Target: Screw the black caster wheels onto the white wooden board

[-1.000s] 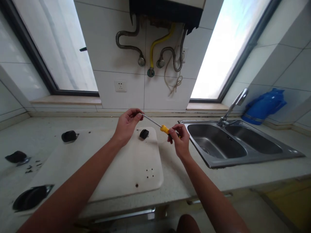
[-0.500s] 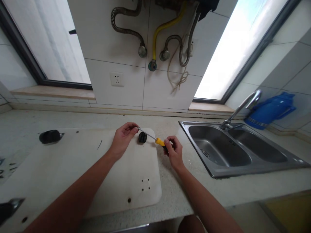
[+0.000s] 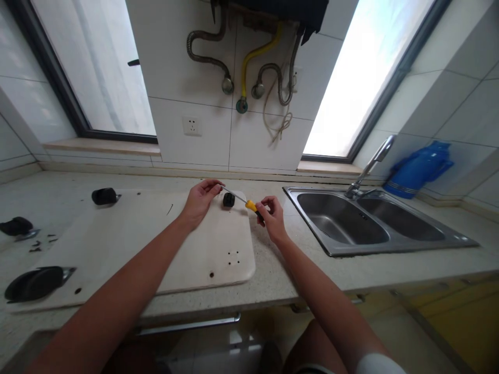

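My right hand is closed around the yellow and black handle of a screwdriver. Its shaft slants up and left to my left hand, whose thumb and fingers pinch at the tip. Whether a screw is also between those fingers is too small to tell. Just below the shaft is a black caster wheel, near the far right corner of a white board. The board lies flat on the counter, with a cluster of small holes in its near right corner.
Other black casters are at the board's left end, and a loose one lies beyond it near several dark screws. A thin dark piece rests on the board. To the right are a steel sink and a blue jug.
The camera view has shifted, showing more of the counter's left end and front edge. Both hands keep nearly the same hold on the screwdriver.
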Motion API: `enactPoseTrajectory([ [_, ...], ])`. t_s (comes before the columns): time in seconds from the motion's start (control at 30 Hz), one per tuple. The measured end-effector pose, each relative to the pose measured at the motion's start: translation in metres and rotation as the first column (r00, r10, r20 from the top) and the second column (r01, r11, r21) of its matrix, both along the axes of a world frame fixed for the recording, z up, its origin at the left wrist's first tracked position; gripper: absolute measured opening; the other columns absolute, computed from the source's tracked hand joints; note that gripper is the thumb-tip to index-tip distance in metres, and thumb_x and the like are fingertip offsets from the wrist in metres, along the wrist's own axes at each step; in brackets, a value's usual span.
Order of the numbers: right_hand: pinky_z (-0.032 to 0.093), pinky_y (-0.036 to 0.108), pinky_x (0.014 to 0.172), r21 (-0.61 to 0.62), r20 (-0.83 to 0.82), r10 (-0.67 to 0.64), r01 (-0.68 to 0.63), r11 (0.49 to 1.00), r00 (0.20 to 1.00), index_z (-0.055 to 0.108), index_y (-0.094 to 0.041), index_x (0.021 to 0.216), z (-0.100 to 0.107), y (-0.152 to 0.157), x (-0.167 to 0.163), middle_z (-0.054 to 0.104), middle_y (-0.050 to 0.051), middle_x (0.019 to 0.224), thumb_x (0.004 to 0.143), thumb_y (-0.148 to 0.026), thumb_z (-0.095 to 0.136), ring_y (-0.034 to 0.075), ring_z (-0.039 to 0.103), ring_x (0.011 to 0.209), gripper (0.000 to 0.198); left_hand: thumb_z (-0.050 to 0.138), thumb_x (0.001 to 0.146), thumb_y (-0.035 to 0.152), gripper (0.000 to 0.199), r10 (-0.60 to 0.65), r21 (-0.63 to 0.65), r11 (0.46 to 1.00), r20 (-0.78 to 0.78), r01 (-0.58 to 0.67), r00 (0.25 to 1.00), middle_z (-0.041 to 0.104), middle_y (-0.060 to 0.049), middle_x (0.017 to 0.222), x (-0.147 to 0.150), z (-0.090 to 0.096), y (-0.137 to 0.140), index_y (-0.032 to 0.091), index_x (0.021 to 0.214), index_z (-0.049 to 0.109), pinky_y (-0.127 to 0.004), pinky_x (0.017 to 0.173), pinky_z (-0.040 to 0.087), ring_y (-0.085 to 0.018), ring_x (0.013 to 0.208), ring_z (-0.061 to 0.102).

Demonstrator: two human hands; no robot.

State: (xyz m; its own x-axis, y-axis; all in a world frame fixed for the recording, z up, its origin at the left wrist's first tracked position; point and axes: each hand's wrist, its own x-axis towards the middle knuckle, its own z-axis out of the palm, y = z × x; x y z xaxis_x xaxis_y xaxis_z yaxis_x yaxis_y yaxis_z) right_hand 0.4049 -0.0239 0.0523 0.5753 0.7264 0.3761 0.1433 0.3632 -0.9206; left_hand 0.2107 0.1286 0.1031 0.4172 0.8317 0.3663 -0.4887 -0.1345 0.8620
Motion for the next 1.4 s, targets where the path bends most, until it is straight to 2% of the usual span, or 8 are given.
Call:
enactPoseTrajectory([
  [0.17,0.037,0.023,0.038,-0.024,-0.008,0.057,-0.057,0.998,0.998,0.061,-0.026,0.098,0.0,0.001,0.0,0.068,-0.005,0.088,0.08,-0.066,0.094,0.011,0.063,0.05,0.055,0.111,0.058,0.052,0.059,-0.027,-0.007,1.0,-0.005,0.027,1.0,0.082,-0.008,0.1,-0.001,-0.002,0.003,0.017,0.095,0.082,-0.035,0.097,0.054,-0.018,0.093,0.07],
  [0.53,0.031,0.022,0.038,-0.029,-0.104,0.071,-0.075,0.997,0.992,0.056,-0.026,0.086,0.004,-0.001,-0.004,0.06,-0.008,0.064,0.076,-0.066,0.098,0.01,0.055,0.044,0.058,0.107,0.067,0.058,0.062,-0.043,0.018,0.999,-0.033,0.044,0.999,0.082,-0.009,0.108,0.0,-0.006,0.002,0.019,0.105,0.08,-0.034,0.098,0.057,-0.02,0.1,0.072],
  [0.7,0.033,0.023,0.04,0.048,-0.145,-0.003,0.01,0.999,0.989,0.054,-0.026,0.083,0.008,0.0,-0.005,0.058,-0.007,0.066,0.078,-0.068,0.095,0.01,0.055,0.046,0.059,0.098,0.08,0.057,0.067,0.041,0.24,0.971,-0.224,0.015,0.974,0.08,-0.016,0.131,-0.004,-0.01,0.002,0.02,0.132,0.076,-0.042,0.11,0.055,-0.028,0.123,0.072],
  [0.83,0.041,0.025,0.045,0.168,-0.111,-0.097,0.115,0.979,0.989,0.058,-0.025,0.085,0.031,0.006,0.0,0.06,-0.006,0.075,0.079,-0.063,0.095,0.01,0.058,0.052,0.054,0.1,0.074,0.051,0.067,0.178,0.488,0.868,-0.469,0.086,0.865,0.077,-0.016,0.138,-0.01,-0.011,-0.003,0.022,0.132,0.078,-0.052,0.117,0.052,-0.035,0.125,0.071],
  [0.97,0.05,0.026,0.054,0.331,-0.058,-0.229,0.235,0.914,0.972,0.062,-0.026,0.095,0.08,0.025,0.006,0.065,-0.003,0.089,0.079,-0.055,0.098,0.01,0.061,0.064,0.049,0.091,0.08,0.036,0.055,0.21,0.565,0.814,-0.501,0.134,0.839,0.078,-0.012,0.128,-0.014,-0.009,-0.004,0.023,0.131,0.078,-0.047,0.108,0.057,-0.033,0.112,0.074],
  [1.13,0.06,0.028,0.075,0.571,0.01,-0.37,0.298,0.765,0.929,0.061,-0.026,0.108,0.139,0.05,0.008,0.064,-0.004,0.093,0.082,-0.05,0.097,0.012,0.067,0.079,0.05,0.087,0.084,0.035,0.051,0.218,0.615,0.769,-0.507,0.173,0.834,0.078,-0.012,0.127,-0.016,-0.009,-0.001,0.023,0.133,0.077,-0.047,0.108,0.058,-0.031,0.112,0.074],
  [1.27,0.059,0.03,0.072,0.737,0.171,-0.532,0.25,0.627,0.829,0.065,-0.026,0.123,0.149,0.051,0.004,0.067,-0.001,0.097,0.098,-0.047,0.087,0.014,0.068,0.081,0.04,0.083,0.091,0.045,0.047,0.289,0.678,0.716,-0.504,0.166,0.814,0.075,-0.011,0.129,-0.016,-0.009,0.001,0.024,0.131,0.074,-0.05,0.109,0.06,-0.031,0.118,0.073],
  [1.4,0.052,0.032,0.062,0.716,0.355,-0.601,0.206,0.667,0.716,0.07,-0.027,0.121,0.139,0.045,-0.001,0.068,0.0,0.101,0.102,-0.042,0.084,0.012,0.058,0.07,0.028,0.072,0.093,0.033,0.047,0.329,0.695,0.699,-0.523,0.171,0.786,0.075,-0.012,0.133,-0.019,-0.011,0.003,0.024,0.139,0.067,-0.05,0.11,0.061,-0.029,0.115,0.076],
])
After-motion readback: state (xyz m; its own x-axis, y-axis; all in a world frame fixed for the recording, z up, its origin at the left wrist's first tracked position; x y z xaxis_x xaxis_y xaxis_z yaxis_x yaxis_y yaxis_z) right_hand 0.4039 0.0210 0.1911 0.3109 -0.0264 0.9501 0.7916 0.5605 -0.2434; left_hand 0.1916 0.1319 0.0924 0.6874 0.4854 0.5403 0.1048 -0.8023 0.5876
